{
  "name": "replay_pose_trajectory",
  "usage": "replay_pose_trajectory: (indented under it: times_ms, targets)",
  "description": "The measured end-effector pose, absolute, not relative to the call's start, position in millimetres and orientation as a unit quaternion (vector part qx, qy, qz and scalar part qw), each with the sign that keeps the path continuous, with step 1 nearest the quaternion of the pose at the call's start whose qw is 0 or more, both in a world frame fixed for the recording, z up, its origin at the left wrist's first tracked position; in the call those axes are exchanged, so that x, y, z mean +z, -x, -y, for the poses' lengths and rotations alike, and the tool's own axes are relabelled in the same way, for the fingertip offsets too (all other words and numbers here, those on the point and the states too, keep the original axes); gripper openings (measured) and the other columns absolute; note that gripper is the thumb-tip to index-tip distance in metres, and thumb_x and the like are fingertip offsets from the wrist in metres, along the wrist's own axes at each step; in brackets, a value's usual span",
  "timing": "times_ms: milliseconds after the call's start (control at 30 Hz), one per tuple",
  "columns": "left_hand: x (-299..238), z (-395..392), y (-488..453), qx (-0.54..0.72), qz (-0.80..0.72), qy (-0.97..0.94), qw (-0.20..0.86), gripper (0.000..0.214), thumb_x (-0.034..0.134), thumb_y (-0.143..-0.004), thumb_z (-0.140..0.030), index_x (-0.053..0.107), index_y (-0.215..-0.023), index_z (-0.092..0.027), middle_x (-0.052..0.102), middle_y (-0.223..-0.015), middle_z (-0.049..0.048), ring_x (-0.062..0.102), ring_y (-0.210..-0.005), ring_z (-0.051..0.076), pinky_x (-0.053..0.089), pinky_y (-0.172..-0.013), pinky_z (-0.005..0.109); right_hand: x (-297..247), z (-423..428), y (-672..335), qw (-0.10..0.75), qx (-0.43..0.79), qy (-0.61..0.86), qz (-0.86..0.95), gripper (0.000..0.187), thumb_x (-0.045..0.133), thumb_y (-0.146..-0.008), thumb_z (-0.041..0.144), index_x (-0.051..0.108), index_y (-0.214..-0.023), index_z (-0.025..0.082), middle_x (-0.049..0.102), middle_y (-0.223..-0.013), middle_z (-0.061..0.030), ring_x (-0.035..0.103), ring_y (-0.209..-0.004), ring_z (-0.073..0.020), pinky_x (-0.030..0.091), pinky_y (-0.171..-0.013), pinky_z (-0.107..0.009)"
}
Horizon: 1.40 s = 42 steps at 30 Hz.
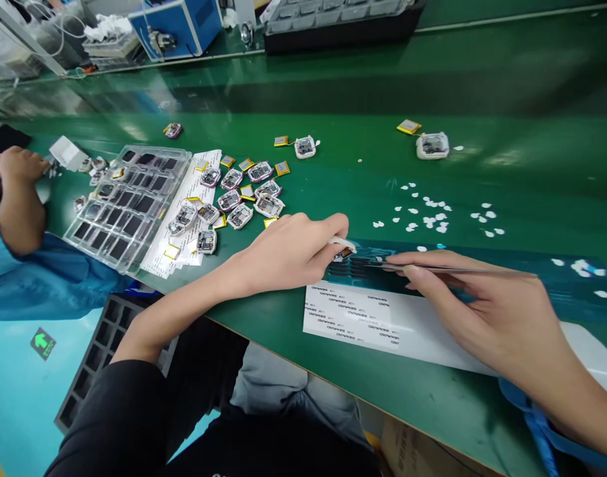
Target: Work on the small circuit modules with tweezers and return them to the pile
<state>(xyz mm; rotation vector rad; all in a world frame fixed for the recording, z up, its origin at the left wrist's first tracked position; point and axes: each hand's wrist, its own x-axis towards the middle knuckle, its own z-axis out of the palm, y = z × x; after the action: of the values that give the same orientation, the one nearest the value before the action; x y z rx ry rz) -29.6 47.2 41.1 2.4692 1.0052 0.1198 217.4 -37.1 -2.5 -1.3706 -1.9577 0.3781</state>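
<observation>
My left hand (298,255) is closed around a small white device housing (344,248) with its inner parts showing. Facing it, my right hand (477,305) pinches metal tweezers (452,269), whose tips point left toward the housing. Both hands are over a teal film strip (512,265) with rows of small dark pieces (350,267). Whether the tweezer tips hold anything is too small to tell. Beneath the strip lies white printed backing paper (350,317). Several small white stickers (435,218) are scattered just beyond the strip.
Several opened housings (240,216) with yellow batteries lie left of my hands, near a clear tray (129,205) of dark screens. Two more housings (432,146) (305,147) sit farther back. Another person's hand (22,163) is at far left. A blue box (177,28) stands behind.
</observation>
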Motion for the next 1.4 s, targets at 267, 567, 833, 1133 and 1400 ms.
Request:
replay_pose_trajectory:
  times_ms: [267,567,833,1133,1400]
  targets:
    - [36,-47,28,0.067,-0.348,-0.910,0.213,0.024,0.040,-0.107,-0.026,0.062,-0.112,-0.018,0.069,-0.079,0.0017,0.062,-0.071,0.018,0.034,-0.063,0.031,-5,34,-224,0.345,0.150,0.530,0.760,0.025,0.059,-0.104,0.040,0.080,-0.093,0.030,0.083,-0.097,0.0007,0.078,-0.070,-0.0221,0.068,-0.065,-0.037]
    - [24,-40,21,0.013,-0.152,-0.978,0.145,0.028,0.034,-0.112,-0.026,0.059,-0.121,-0.017,0.075,-0.109,0.0103,0.069,-0.108,0.023,0.045,-0.090,0.037,-8,30,-222,0.372,0.086,0.503,0.776,0.027,0.061,-0.104,0.034,0.078,-0.085,0.028,0.083,-0.093,0.0017,0.080,-0.076,-0.0196,0.064,-0.057,-0.029]
    - [20,-39,17,-0.008,-0.145,-0.986,0.086,0.025,0.037,-0.108,-0.020,0.061,-0.117,-0.018,0.075,-0.099,0.0068,0.069,-0.099,0.021,0.044,-0.082,0.035,-12,39,-216,0.388,0.012,0.468,0.794,0.019,0.067,-0.100,0.019,0.079,-0.107,0.032,0.082,-0.091,0.0072,0.079,-0.075,-0.0156,0.064,-0.062,-0.029]
    - [16,-39,19,0.103,-0.107,-0.971,0.186,0.026,0.038,-0.109,-0.026,0.064,-0.108,-0.021,0.077,-0.103,0.0088,0.069,-0.106,0.022,0.048,-0.105,0.042,-4,37,-217,0.418,-0.054,0.485,0.766,0.041,0.071,-0.093,0.010,0.076,-0.123,0.038,0.083,-0.101,0.0043,0.079,-0.076,-0.0195,0.064,-0.062,-0.032]
    - [25,-65,25,0.397,-0.440,-0.517,0.618,0.015,0.045,-0.107,-0.026,0.055,-0.101,-0.017,0.077,-0.095,0.0080,0.058,-0.066,0.009,0.049,-0.070,0.026,9,52,-211,0.416,-0.065,0.498,0.758,0.066,0.072,-0.092,0.008,0.063,-0.144,0.047,0.082,-0.106,0.0058,0.079,-0.084,-0.0225,0.065,-0.072,-0.041]
